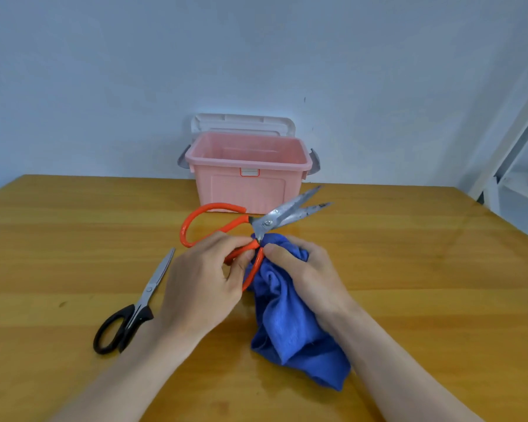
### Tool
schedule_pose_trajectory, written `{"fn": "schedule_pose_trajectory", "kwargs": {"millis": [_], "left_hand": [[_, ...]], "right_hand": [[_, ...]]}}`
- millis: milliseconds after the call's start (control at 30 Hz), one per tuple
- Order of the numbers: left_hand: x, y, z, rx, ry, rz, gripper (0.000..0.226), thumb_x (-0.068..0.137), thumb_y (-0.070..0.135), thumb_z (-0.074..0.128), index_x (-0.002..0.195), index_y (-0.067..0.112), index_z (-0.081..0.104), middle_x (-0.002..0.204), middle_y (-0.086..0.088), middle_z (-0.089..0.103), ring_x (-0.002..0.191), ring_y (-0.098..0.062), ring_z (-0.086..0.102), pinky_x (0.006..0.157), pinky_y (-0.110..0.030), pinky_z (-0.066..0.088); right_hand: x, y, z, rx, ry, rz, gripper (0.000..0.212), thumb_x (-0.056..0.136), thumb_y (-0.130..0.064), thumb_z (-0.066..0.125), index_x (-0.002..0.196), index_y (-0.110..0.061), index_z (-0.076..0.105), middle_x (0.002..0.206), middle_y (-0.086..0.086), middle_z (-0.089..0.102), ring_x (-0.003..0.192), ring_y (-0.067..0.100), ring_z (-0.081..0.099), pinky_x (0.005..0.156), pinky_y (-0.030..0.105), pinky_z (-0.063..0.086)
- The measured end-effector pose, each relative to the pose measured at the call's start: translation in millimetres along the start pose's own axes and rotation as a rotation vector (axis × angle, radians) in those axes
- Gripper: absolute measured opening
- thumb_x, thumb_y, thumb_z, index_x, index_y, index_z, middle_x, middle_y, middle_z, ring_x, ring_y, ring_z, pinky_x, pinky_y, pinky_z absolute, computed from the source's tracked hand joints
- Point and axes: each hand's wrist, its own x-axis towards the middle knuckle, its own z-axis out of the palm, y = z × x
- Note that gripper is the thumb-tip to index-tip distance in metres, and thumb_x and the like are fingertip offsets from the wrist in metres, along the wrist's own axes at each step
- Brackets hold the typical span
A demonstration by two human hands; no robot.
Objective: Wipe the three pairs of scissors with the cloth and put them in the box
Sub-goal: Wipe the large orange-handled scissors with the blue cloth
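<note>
Both bare forearms reach forward, converging at the middle. The left hand (201, 278) has curled fingers pinching. The right hand (302, 269) is curled too, thumb pressed inward toward the left.

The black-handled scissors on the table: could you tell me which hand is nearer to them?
Left. The left hand is just to the right of the black-handled scissors, holding the orange-handled scissors; the right hand is farther right, gripping the blue cloth.

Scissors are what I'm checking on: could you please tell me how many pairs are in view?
2. The orange-handled scissors are held in the left hand against the blue cloth; the black-handled scissors lie on the table to the left. A third pair may be hidden inside the pink box.
</note>
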Motion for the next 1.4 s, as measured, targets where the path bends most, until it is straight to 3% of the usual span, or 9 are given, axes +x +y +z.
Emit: {"fn": "schedule_pose_trajectory", "kwargs": {"millis": [200, 367, 467, 600, 867, 1033, 1100, 1267, 1400], "left_hand": [[-4, -4, 5, -0.016, -0.155, -0.12, 0.01, 0.091, 0.028, 0.063, 0.096, 0.023, 0.069, 0.153, 0.006, 0.037, 0.119, 0.0, 0.05, 0.08, -0.02, 0.049], [-4, -3, 5, -0.069, -0.161, -0.164, 0.01, 0.088, 0.026, 0.067, 0.095, 0.021, 0.073, 0.109, 0.011, 0.046, 0.07, -0.005, 0.061, 0.055, -0.016, 0.048], [-5, -2, 10, -0.129, -0.158, -0.212, 0.011, 0.085, 0.024, 0.071, 0.096, 0.026, 0.074, 0.096, 0.012, 0.052, 0.073, -0.006, 0.061, 0.06, -0.017, 0.048], [-3, 7, 8, -0.51, -0.288, -0.564, 0.009, 0.087, 0.037, 0.067, 0.095, 0.035, 0.071, 0.088, 0.015, 0.071, 0.08, -0.006, 0.068, 0.065, -0.017, 0.052], [7, 1, -6, -0.826, -0.431, -0.703, 0.065, 0.08, 0.041, 0.074, 0.134, 0.035, 0.038, 0.1, 0.004, 0.074, 0.088, -0.02, 0.071, 0.075, -0.036, 0.055], [9, 7, -13, -0.839, -0.493, -0.779, 0.045, 0.098, 0.025, 0.053, 0.128, 0.042, 0.024, 0.094, -0.02, 0.064, 0.054, -0.026, 0.064, 0.04, -0.029, 0.044], [9, 10, -15, -0.849, -0.49, -0.794, 0.047, 0.101, 0.025, 0.048, 0.131, 0.049, 0.021, 0.094, -0.026, 0.065, 0.056, -0.029, 0.065, 0.041, -0.03, 0.047], [3, 19, -14, -0.929, -0.568, -0.778, 0.066, 0.098, 0.033, 0.047, 0.135, 0.059, -0.001, 0.112, 0.011, 0.061, 0.064, -0.016, 0.072, 0.049, -0.03, 0.055], [7, 14, -13, -0.977, -0.542, -0.755, 0.065, 0.097, 0.024, 0.049, 0.126, 0.063, 0.006, 0.12, -0.004, 0.057, 0.065, -0.031, 0.068, 0.047, -0.037, 0.054]], "right_hand": [[1, 4, -1, -0.062, -0.003, -0.014, 0.032, 0.093, -0.016, 0.066, 0.087, 0.014, 0.055, 0.075, 0.023, 0.059, 0.069, 0.026, 0.059, 0.066, 0.036, 0.05], [-1, 4, 1, -0.034, -0.017, 0.01, 0.032, 0.088, -0.025, 0.073, 0.089, 0.005, 0.063, 0.075, 0.016, 0.064, 0.067, 0.023, 0.063, 0.063, 0.031, 0.054], [2, 8, -1, -0.002, 0.018, 0.023, 0.028, 0.089, -0.019, 0.073, 0.089, 0.007, 0.064, 0.08, 0.025, 0.068, 0.071, 0.032, 0.066, 0.07, 0.042, 0.055], [2, 10, 0, 0.041, 0.074, -0.035, 0.017, 0.09, -0.012, 0.07, 0.082, 0.002, 0.066, 0.08, 0.028, 0.067, 0.071, 0.044, 0.065, 0.071, 0.047, 0.057], [-3, 1, 0, 0.104, -0.072, -0.026, 0.023, 0.094, -0.008, 0.063, 0.074, 0.004, 0.062, 0.061, 0.007, 0.058, 0.056, 0.013, 0.057, 0.056, 0.023, 0.048], [-4, 4, 0, 0.028, -0.106, -0.049, 0.028, 0.092, -0.016, 0.068, 0.092, 0.011, 0.062, 0.079, 0.019, 0.062, 0.074, 0.028, 0.06, 0.073, 0.04, 0.05], [-4, 4, 1, 0.015, -0.089, -0.068, 0.024, 0.091, -0.016, 0.069, 0.094, 0.008, 0.065, 0.08, 0.02, 0.064, 0.073, 0.027, 0.063, 0.071, 0.037, 0.053], [-5, 2, 2, -0.042, -0.01, -0.171, 0.009, 0.091, -0.006, 0.066, 0.092, 0.003, 0.069, 0.067, 0.003, 0.065, 0.059, 0.005, 0.063, 0.057, 0.017, 0.05], [-4, -1, 1, -0.18, 0.086, -0.246, 0.014, 0.089, -0.019, 0.072, 0.082, -0.007, 0.071, 0.067, -0.001, 0.065, 0.064, 0.007, 0.06, 0.062, 0.02, 0.048]]}}
